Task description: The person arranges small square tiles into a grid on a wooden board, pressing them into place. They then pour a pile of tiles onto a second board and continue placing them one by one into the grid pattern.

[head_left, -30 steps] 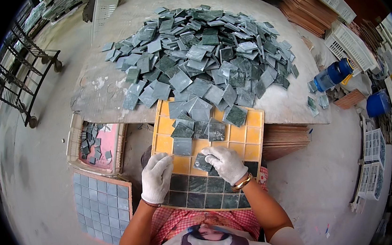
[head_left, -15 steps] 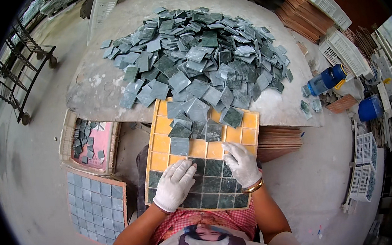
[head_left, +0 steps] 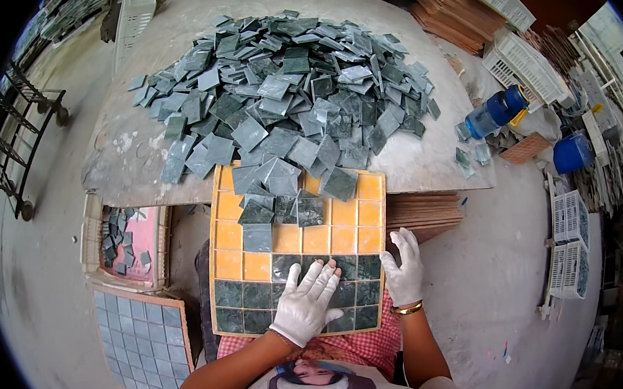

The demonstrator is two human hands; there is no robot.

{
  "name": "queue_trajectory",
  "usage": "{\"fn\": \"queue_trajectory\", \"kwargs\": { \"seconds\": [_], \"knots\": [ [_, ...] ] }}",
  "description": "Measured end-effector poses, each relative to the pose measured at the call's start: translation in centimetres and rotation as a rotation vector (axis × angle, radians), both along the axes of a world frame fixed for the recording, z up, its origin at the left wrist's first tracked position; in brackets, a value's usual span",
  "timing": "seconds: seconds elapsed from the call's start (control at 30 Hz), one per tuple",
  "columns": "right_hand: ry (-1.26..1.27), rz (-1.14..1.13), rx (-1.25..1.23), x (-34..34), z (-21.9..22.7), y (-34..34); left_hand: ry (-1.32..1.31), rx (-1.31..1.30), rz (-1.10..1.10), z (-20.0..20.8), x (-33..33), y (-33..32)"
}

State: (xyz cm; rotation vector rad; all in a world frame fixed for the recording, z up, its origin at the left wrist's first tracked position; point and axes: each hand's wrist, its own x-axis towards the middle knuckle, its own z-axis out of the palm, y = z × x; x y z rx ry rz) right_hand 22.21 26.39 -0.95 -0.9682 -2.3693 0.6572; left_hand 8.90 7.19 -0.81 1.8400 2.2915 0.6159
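A yellow gridded tray (head_left: pixel 342 212) lies across my lap, its far end against the table. Dark green square stone tiles (head_left: pixel 255 295) fill its nearer rows, and yellow cells show farther up. My left hand (head_left: pixel 305 300), in a white glove with bare fingertips, rests flat on the laid tiles with fingers stretched out. Just off the tray's right edge, my gloved right hand (head_left: pixel 404 269) is raised with fingers apart and nothing visible in it. Several loose tiles (head_left: pixel 257 238) overlap on the tray's far part, spilling down from a large heap of grey-green tiles (head_left: pixel 271 87).
The heap stands on a pale worn table (head_left: pixel 128 156). Left of me are a crate with a pink bottom (head_left: pixel 153 243) and a filled tile panel (head_left: pixel 141 331). A blue water bottle (head_left: pixel 497 113) lies at the table's right. White crates (head_left: pixel 568 269) stand farther right.
My left hand has slid right over the laid tiles and flattened. My right hand has left the tiles and moved past the tray's right edge. The whole view has shifted slightly.
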Motion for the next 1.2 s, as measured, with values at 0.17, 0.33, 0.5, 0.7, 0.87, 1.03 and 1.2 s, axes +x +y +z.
{"fn": "queue_trajectory", "kwargs": {
  "seconds": [0.17, 0.33, 0.5, 0.7, 0.87, 1.03, 1.2],
  "knots": [
    [-0.086, 0.067, 0.02, 0.9, 0.2, -1.1, -0.002, -0.025, -0.008, -0.3, 0.1, 0.8],
    [-0.195, 0.08, 0.045, 0.0, -0.5, -2.1, -0.01, -0.019, -0.051, 0.0, 0.0, 0.8],
    [-0.041, -0.024, -0.093, 0.4, -1.8, 0.4, -0.019, -0.037, -0.057, 0.0, 0.1, -0.7],
    [-0.255, 0.083, -0.105, -0.1, -2.0, -0.7, -0.004, -0.055, -0.066, 0.2, 0.1, -0.6],
    [-0.251, 0.08, 0.04, -0.2, 1.4, -0.7, -0.042, 0.093, 0.074, 1.4, -3.3, -1.8],
    [-0.015, 0.241, -0.025, -4.3, 2.3, -1.8, 0.145, 0.147, 0.31, 1.8, -11.0, -2.7],
    [0.12, 0.49, 0.05, -11.8, 3.3, -4.7, 0.04, 0.202, 0.204, 2.9, -12.3, -2.3]
  ]
}}
